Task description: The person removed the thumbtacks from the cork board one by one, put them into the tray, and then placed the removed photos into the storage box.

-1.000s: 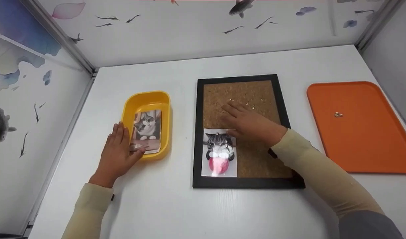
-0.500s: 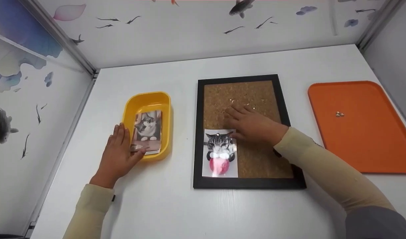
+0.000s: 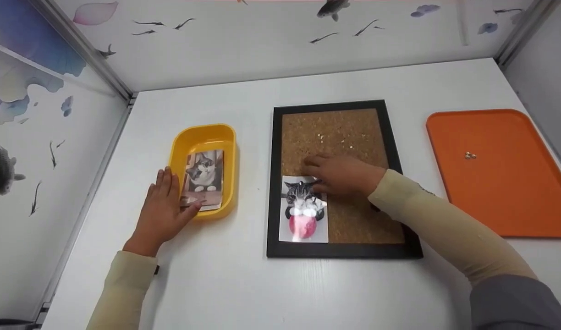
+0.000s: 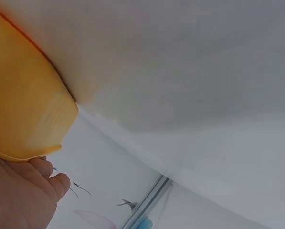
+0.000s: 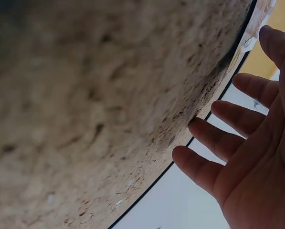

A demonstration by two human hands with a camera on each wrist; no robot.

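Observation:
My left hand [image 3: 159,213] rests against the left rim of a yellow plastic container [image 3: 235,169], fingers straight and thumb at the near corner. A stack of photos lies inside, a cat photo [image 3: 202,176] on top. My right hand [image 3: 342,174] is over a black-framed corkboard [image 3: 367,224], just above a photo of a tabby cat with a pink ball [image 3: 303,213]. A small shiny pushpin head [image 3: 300,183] sits at that photo's top. The right wrist view shows the right fingers [image 5: 199,162] spread and loosely bent, with nothing between them.
An orange tray [image 3: 500,197] on the right bears a few small shiny metal pieces [image 3: 470,156]. Tiny pale specks [image 3: 321,137] dot the cork's upper part. Printed walls [image 3: 244,50] enclose the white table [image 3: 207,279] at the back and sides.
My right hand has drawn slightly towards me on the corkboard, its fingers bending more and showing more cork above them. The left hand stays at the yellow container.

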